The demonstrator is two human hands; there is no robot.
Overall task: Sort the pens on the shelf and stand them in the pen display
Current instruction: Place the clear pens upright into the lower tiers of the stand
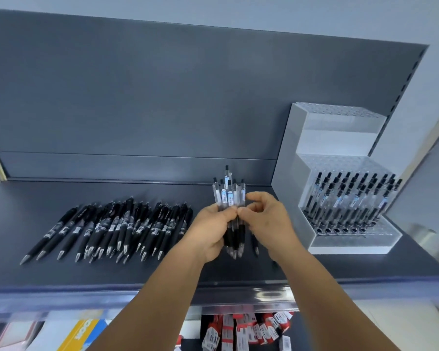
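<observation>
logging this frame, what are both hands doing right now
left hand: holding the bundle of clear pens
right hand: pinching a pen in the same bundle

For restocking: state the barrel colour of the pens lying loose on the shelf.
Black, silver-tipped pens; head view.

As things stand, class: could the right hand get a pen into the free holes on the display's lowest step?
Probably yes. The right hand is beside the display, and its front holes look unblocked, though its fingers are on the bundle.
</observation>
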